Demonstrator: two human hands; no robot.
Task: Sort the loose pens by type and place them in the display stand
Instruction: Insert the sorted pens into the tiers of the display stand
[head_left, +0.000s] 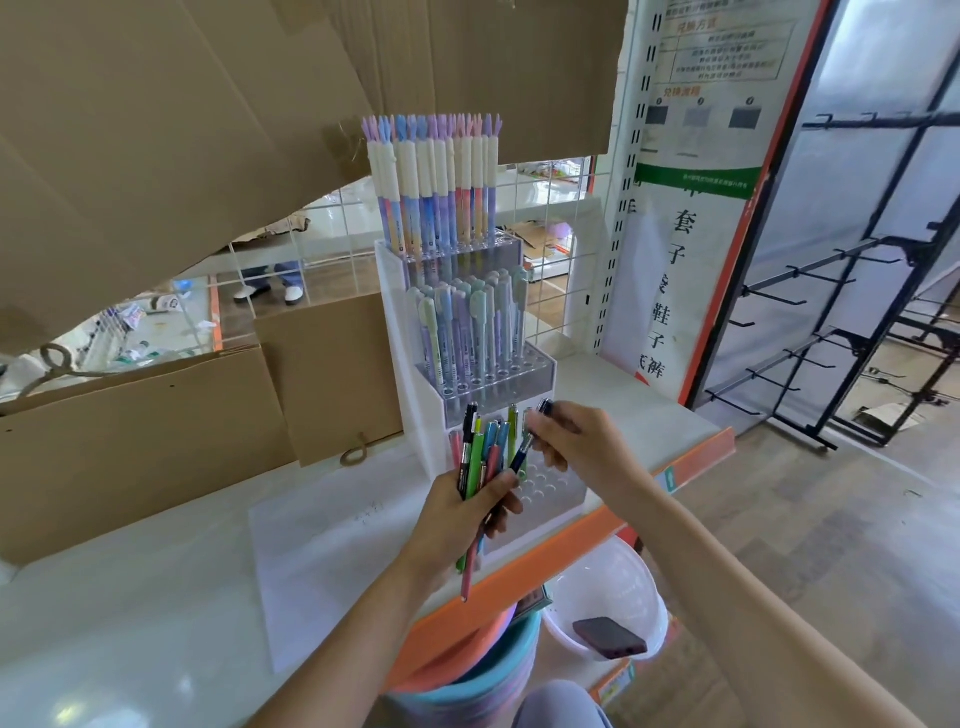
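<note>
Left hand (470, 512) grips bundle of loose pens (480, 457), tips fanned upward. Right hand (574, 441), just right, pinches dark blue pen (524, 449) from bundle. Behind both: tiered acrylic display stand (556, 488), bottom-tier holes mostly unfilled.

The scene is bright and evenly lit with soft daylight, and shadows are faint, only a pale one under the left hand (470, 512) on the white shelf top (156, 597). Soft glare spots sit on the glossy shelf top at lower left, and the translucent sheeting (852, 171) at right glows washed out. Wide-angle distortion bends the shelf upright (631, 171) and the forearms near the edges, and the poster text (727, 47) is slightly blurred while the centre stays fairly sharp.
</note>
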